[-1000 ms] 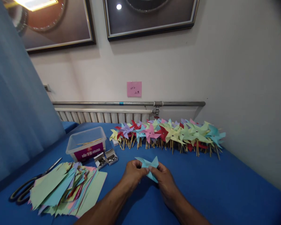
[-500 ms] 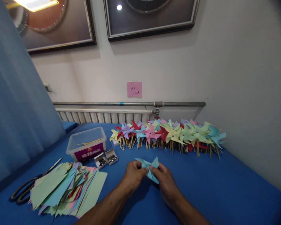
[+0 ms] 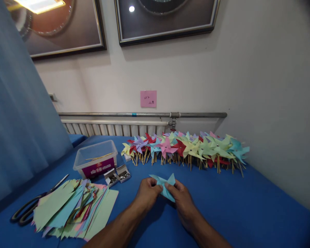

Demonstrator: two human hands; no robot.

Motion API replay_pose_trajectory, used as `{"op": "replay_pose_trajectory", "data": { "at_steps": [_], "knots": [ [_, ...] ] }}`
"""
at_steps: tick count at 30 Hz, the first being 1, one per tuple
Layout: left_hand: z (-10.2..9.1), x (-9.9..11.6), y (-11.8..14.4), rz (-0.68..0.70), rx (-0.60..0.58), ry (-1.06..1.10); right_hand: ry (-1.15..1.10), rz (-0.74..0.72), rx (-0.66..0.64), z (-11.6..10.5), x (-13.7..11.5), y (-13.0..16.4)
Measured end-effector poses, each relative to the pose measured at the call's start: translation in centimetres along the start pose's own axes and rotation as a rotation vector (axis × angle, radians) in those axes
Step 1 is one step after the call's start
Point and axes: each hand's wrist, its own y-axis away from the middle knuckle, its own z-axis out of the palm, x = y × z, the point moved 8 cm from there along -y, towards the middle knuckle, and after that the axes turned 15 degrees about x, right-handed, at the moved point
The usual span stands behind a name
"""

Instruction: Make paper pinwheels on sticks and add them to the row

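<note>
Hands have scarcely moved over the last second: the left hand [image 3: 147,193] and the right hand [image 3: 182,199] remain together over the blue worktop [image 3: 248,203], both pinching the light-blue paper piece [image 3: 165,186] between them. The fingers of each hand are closed narrowly on the folded paper near its middle, and two pointed flaps stick up above the knuckles (the only visible shift is a slight tuck of the fingertips inward). By the look of it the folding is at a fine, fiddly stage, with the piece held just above the worktop and not yet on a stick.

Left of the paper piece lies a fanned stack of cut coloured sheets [image 3: 72,206], and beyond that stack, at the worktop's left edge, a pair of black-handled scissors [image 3: 33,205]. Slightly behind and left of the paper piece sit two small open boxes [image 3: 117,175] holding what seem to be pins, and behind those a clear plastic tub [image 3: 96,158] with thin sticks inside. Behind the paper piece, a long row of finished pinwheels [image 3: 188,148] in many colours lies along the back of the worktop.

Farther off, a radiator [image 3: 111,128] and a metal pipe [image 3: 142,114] run along the wall; a pink note [image 3: 148,98] is stuck above them, framed pictures [image 3: 167,20] hang higher up, and a blue curtain [image 3: 18,117] fills the left side.
</note>
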Motion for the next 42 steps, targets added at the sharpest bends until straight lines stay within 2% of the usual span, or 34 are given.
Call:
{"op": "replay_pose_trajectory", "data": {
  "at_steps": [11,23,29,34,39,42],
  "knots": [
    [0.4,1.2,0.7,-0.002,-0.055,0.114,0.007,0.012,-0.025,0.2,0.0,-0.1],
    [-0.1,0.3,0.3,-0.073,0.022,0.111,0.107,-0.016,0.016,-0.2,0.3,-0.6],
    [0.0,0.4,0.3,-0.069,-0.017,0.137,0.076,0.005,-0.035,0.0,0.1,-0.3],
    [-0.1,0.6,0.4,-0.076,-0.019,0.123,0.103,0.007,-0.022,-0.1,0.2,-0.6],
    [0.1,0.7,0.4,-0.049,-0.009,0.082,0.106,0.013,0.009,-0.4,-0.3,-0.2],
    [-1.4,2.1,-0.4,0.063,0.006,-0.073,0.078,0.030,0.038,-0.8,-0.7,0.0]
  ]
}}
